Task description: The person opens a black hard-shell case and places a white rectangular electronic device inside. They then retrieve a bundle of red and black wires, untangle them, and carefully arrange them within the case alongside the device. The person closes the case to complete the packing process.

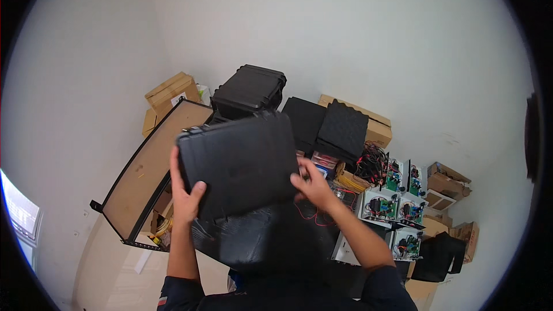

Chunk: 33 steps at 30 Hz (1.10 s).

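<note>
A black hard plastic case is held up in front of me, slightly tilted, with its broad face toward me. My left hand grips its left edge, thumb on the face and the fingers behind. On the opposite edge, my right hand holds the case with its fingers curled around the side. Another black hard case stands behind it, near the wall. To the right of that lie black foam sheets, one showing a bumpy surface. Whatever lies directly behind the held case is hidden.
Below is a black table top. Several white enclosures with green circuit boards stand at right, beside bundled black and red cables. A brown-topped shelf is at left. Cardboard boxes and a black bag lie around.
</note>
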{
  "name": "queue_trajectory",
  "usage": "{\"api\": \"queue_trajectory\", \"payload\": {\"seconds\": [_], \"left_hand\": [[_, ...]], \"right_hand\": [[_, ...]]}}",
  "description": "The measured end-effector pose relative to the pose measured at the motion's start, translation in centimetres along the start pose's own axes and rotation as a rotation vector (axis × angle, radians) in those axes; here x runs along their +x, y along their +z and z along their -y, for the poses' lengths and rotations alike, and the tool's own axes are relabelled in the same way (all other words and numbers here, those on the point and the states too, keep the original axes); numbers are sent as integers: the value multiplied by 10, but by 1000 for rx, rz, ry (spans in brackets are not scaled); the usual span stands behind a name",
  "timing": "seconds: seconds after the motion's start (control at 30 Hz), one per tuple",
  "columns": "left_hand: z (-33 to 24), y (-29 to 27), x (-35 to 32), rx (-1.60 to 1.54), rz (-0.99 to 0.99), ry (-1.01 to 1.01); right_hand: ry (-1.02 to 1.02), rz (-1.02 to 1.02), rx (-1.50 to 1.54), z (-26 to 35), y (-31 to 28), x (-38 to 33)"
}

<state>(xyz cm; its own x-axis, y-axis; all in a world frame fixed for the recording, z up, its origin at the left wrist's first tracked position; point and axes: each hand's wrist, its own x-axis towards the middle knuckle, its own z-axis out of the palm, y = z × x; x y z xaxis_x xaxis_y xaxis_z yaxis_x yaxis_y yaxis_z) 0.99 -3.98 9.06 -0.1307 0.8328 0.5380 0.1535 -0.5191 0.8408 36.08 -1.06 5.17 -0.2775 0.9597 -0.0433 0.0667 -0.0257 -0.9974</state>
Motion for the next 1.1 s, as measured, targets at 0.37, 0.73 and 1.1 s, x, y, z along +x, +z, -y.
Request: {"api": "queue_trajectory", "payload": {"seconds": [0.37, 0.73, 1.1], "left_hand": [[103, 74, -68, 127, 679, -217], [220, 36, -120, 115, 697, -438], [240, 46, -136, 44, 734, -481]], "right_hand": [[338, -281, 86, -174, 17, -159], [426, -188, -258, -251, 44, -147], [432, -247, -352, -250, 42, -160]]}}
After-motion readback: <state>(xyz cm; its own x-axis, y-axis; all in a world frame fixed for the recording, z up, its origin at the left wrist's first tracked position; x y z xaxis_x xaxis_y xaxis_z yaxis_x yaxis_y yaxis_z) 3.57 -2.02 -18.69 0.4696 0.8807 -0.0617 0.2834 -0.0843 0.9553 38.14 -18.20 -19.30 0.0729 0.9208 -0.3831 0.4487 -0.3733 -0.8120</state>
